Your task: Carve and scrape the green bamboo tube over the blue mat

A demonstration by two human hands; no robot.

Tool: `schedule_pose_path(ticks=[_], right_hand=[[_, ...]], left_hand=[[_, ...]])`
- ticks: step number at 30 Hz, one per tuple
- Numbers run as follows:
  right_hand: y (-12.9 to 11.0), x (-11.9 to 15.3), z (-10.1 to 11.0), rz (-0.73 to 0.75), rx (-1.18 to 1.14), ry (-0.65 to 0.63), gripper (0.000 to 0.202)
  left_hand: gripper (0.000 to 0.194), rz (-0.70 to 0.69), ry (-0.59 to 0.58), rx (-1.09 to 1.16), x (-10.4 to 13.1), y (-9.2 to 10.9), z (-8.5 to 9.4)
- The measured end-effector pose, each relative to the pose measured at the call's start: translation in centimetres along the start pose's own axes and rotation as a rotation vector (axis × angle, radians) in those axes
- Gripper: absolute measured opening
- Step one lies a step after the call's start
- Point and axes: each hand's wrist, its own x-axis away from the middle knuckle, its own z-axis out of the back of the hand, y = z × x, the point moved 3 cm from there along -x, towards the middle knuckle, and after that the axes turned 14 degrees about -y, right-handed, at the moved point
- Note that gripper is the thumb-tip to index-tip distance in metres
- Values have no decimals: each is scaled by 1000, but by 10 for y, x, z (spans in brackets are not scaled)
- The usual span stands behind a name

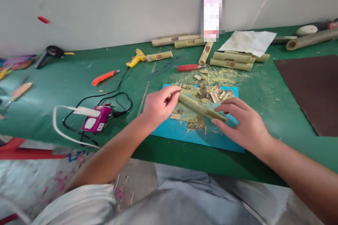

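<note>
A green bamboo tube [199, 107] slants over a blue sheet [179, 132] in front of me. My left hand [162, 104] is closed in a pinch around its far left end, which the fingers partly hide. At the near right end, the thumb and fingers of my right hand [241, 122] lie on either side of the tube in a loose grip. Bamboo chips [215, 95] are heaped behind the tube, and a small pile of shavings [195, 125] lies just in front of it.
Cut bamboo tubes [232, 64] are stacked behind, near a red-handled knife [188, 67]. To the left are an orange utility knife [104, 77], a yellow glue gun [136, 58] and a purple power adapter [97, 119] with cords. A dark brown mat [311, 91] lies right.
</note>
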Motion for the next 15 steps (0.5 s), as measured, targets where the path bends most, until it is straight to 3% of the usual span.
schedule_pose_path(ticks=[5,15], right_hand=[[7,0,-12,36,293,-82,26],[11,0,-16,47,364,-120,20]], left_hand=[[16,-34,-21,-9,-1,-29,-13],[19,-42,-77,191,4,-27,-28]])
